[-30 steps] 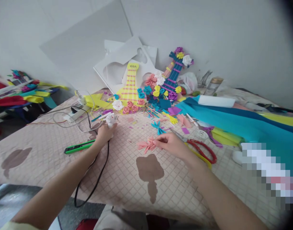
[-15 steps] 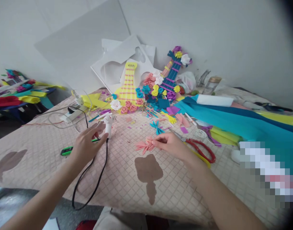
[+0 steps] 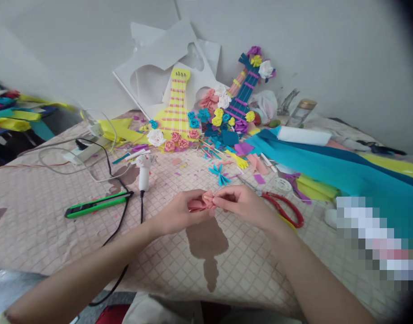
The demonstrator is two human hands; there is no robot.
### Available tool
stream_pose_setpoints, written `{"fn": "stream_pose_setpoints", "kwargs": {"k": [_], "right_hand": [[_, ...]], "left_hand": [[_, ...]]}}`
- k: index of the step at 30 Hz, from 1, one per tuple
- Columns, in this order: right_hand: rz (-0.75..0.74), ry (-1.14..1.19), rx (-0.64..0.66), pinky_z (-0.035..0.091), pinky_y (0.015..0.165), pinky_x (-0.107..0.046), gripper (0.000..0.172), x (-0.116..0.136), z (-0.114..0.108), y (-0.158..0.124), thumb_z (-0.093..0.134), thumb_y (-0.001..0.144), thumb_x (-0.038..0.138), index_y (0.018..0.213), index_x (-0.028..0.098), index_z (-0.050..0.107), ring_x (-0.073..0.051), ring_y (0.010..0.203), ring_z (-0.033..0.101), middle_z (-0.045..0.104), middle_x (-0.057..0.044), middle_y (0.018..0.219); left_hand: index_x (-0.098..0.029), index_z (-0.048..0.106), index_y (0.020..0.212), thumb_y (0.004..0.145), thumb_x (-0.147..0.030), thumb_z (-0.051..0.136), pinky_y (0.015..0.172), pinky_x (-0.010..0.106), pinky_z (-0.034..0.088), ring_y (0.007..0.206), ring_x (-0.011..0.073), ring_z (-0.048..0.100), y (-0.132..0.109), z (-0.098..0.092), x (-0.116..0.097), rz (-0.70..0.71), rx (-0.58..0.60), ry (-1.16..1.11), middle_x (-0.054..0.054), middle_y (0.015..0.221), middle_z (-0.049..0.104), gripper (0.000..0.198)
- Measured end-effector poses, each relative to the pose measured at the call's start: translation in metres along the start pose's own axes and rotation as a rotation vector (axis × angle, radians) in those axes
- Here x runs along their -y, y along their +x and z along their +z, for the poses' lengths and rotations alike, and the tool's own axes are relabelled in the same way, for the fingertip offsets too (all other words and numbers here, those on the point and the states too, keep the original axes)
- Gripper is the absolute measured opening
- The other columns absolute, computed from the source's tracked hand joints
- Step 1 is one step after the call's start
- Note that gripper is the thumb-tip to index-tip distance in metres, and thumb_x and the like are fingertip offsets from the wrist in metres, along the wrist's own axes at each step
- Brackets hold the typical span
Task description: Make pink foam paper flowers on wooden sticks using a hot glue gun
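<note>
Between my two hands, above the middle of the table, is a pink paper flower (image 3: 208, 200) with folded petals. My left hand (image 3: 181, 210) grips its petals from the left, thumb below and fingers above. From the right, the fingertips of my right hand (image 3: 238, 202) pinch the flower's edge. A white glue gun (image 3: 144, 173) stands upright left of my hands, its black cord running down toward the table's front edge. Further left lies a green utility knife (image 3: 98, 204). Just beyond my hands is a blue paper bow-like piece (image 3: 220, 174).
Red-handled scissors (image 3: 284, 209) lie to the right, near a white ribbon spool (image 3: 282, 185). Behind stand a yellow paper guitar (image 3: 178, 105) and a blue one (image 3: 242, 99) among paper flowers. Blue crepe paper (image 3: 314, 157) spreads over the right side. A power strip (image 3: 87, 150) sits left.
My left hand has left the glue gun and moved right to take hold of the pink flower. My right hand still pinches it. The view has shifted slightly.
</note>
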State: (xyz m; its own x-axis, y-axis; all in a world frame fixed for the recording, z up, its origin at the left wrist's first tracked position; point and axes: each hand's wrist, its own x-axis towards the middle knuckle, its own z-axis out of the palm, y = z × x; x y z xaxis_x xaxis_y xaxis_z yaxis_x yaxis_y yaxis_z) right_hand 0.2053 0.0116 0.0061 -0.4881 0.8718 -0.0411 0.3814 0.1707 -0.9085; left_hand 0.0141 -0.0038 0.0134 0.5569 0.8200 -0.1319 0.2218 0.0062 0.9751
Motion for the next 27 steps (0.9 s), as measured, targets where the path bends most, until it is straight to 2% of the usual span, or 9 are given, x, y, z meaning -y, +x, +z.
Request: {"fn": "stream_pose_setpoints", "kwargs": {"k": [3, 8, 11, 14, 16, 21, 27], "right_hand": [[0.024, -0.045, -0.016, 0.042, 0.062, -0.025, 0.024, -0.001, 0.0, 0.001, 0.053, 0.083, 0.035, 0.082, 0.017, 0.069, -0.014, 0.072, 0.058, 0.067, -0.003, 0.079], [0.059, -0.091, -0.031, 0.043, 0.066, -0.026, 0.024, 0.0, 0.001, 0.001, 0.051, 0.083, 0.033, 0.08, 0.019, 0.07, -0.016, 0.077, 0.059, 0.068, -0.002, 0.083], [0.086, -0.091, -0.028, 0.043, 0.065, -0.026, 0.023, 0.001, 0.002, 0.001, 0.051, 0.083, 0.033, 0.08, 0.02, 0.07, -0.016, 0.076, 0.059, 0.068, -0.001, 0.082], [0.098, -0.102, -0.016, 0.042, 0.063, -0.025, 0.022, 0.002, 0.002, 0.0, 0.051, 0.083, 0.033, 0.079, 0.02, 0.069, -0.015, 0.074, 0.059, 0.068, -0.001, 0.08], [0.109, -0.114, -0.008, 0.041, 0.06, -0.025, 0.024, 0.003, 0.003, 0.0, 0.051, 0.083, 0.034, 0.077, 0.02, 0.069, -0.015, 0.072, 0.058, 0.068, -0.001, 0.078], [0.119, -0.084, -0.014, 0.04, 0.056, -0.024, 0.02, 0.004, 0.006, 0.001, 0.052, 0.081, 0.028, 0.074, 0.021, 0.07, -0.014, 0.067, 0.058, 0.069, 0.0, 0.076], [0.094, -0.093, -0.035, 0.044, 0.059, -0.024, 0.018, 0.004, 0.008, 0.001, 0.054, 0.08, 0.027, 0.075, 0.021, 0.07, -0.014, 0.068, 0.061, 0.071, 0.0, 0.076]], "left_hand": [[-0.014, 0.06, 0.083, 0.077, -0.035, 0.061, 0.054, 0.019, 0.038, 0.058, 0.0083, 0.048, 0.002, 0.004, 0.007, -0.067, -0.064, -0.063, -0.002, 0.068, 0.054, 0.022], [-0.013, 0.059, 0.082, 0.079, -0.035, 0.06, 0.051, 0.018, 0.037, 0.055, 0.0074, 0.046, 0.002, 0.005, 0.017, -0.086, -0.061, -0.114, -0.002, 0.065, 0.051, 0.022], [-0.013, 0.061, 0.085, 0.083, -0.037, 0.055, 0.055, 0.02, 0.041, 0.06, 0.0091, 0.05, 0.001, 0.002, 0.022, -0.023, -0.082, -0.062, 0.001, 0.072, 0.058, 0.024], [-0.015, 0.061, 0.096, 0.085, -0.036, 0.053, 0.066, 0.022, 0.047, 0.077, 0.0131, 0.058, 0.0, -0.001, 0.026, 0.07, -0.194, -0.041, 0.005, 0.09, 0.064, 0.025], [-0.016, 0.06, 0.096, 0.083, -0.035, 0.057, 0.068, 0.023, 0.049, 0.08, 0.0141, 0.06, 0.0, -0.001, 0.027, 0.096, -0.259, -0.098, 0.006, 0.091, 0.065, 0.024], [-0.014, 0.061, 0.083, 0.081, -0.033, 0.06, 0.053, 0.021, 0.048, 0.057, 0.0105, 0.06, 0.0, 0.003, 0.025, 0.074, -0.237, -0.205, 0.004, 0.072, 0.067, 0.019], [-0.013, 0.064, 0.079, 0.081, -0.032, 0.06, 0.044, 0.017, 0.044, 0.051, 0.0083, 0.058, 0.001, 0.004, 0.025, 0.059, -0.289, -0.117, 0.004, 0.068, 0.068, 0.019]]}}
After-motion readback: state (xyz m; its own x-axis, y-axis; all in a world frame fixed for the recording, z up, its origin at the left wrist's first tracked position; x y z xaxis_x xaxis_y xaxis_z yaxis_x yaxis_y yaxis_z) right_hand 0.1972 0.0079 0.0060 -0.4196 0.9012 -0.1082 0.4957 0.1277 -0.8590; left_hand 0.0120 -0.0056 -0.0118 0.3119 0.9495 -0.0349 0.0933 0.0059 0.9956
